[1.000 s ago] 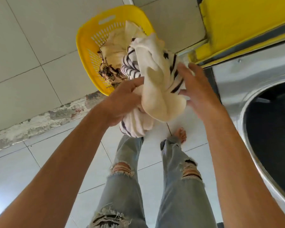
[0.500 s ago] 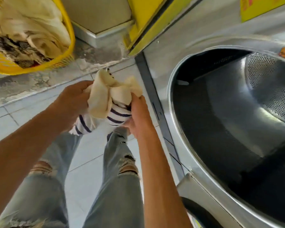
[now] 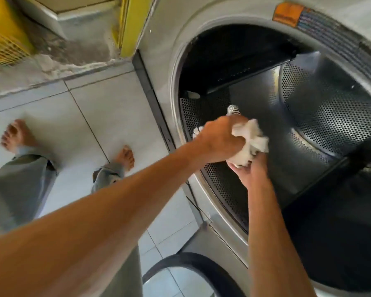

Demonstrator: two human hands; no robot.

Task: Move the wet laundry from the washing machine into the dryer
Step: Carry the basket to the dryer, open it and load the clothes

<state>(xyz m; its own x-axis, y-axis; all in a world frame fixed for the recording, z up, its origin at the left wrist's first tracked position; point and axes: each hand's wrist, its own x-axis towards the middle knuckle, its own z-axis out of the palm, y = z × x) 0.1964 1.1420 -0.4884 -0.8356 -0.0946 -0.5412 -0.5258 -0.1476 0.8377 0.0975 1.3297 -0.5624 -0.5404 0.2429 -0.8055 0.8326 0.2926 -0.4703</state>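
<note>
Pale floor tiles run up to a steel dryer whose round opening shows a perforated drum. Inside that opening, a bunched cream cloth with a striped part is clutched by 2 hands: the left hand gripping from above, the right hand closed underneath. A yellow basket sits at the far left, well apart.
</note>
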